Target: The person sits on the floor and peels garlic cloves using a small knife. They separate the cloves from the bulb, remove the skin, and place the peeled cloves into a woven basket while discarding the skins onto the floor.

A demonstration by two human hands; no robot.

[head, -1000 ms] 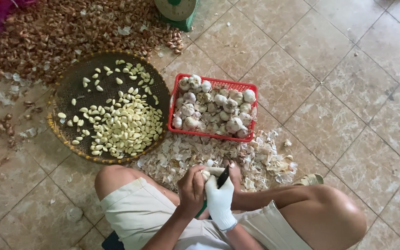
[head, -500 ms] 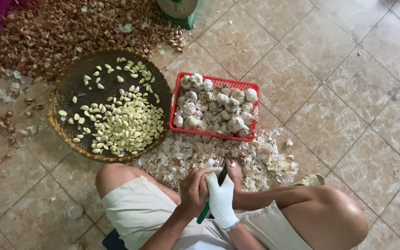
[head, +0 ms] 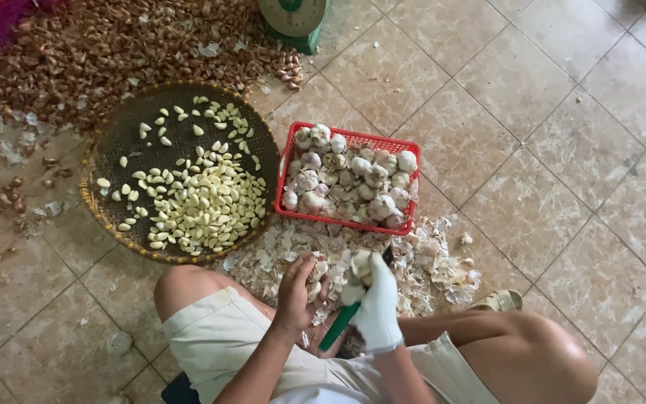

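Head view: left hand [head: 298,293] clutches garlic bulb [head: 318,269]; gloved right hand [head: 376,305] grips green-handled knife [head: 338,327].

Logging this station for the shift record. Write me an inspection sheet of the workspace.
Surface: beige tiled floor, dusty.
Job's things: garlic bulb in left hand; green-handled knife in gloved right hand; red basket of bulbs; round woven tray of peeled cloves.
Clutter: garlic skins under the hands; shallots heaped top left.
Grips: left hand bare, right hand in white glove, both closed.
Cables: nothing seen.
Surroundings: green scale at top edge.
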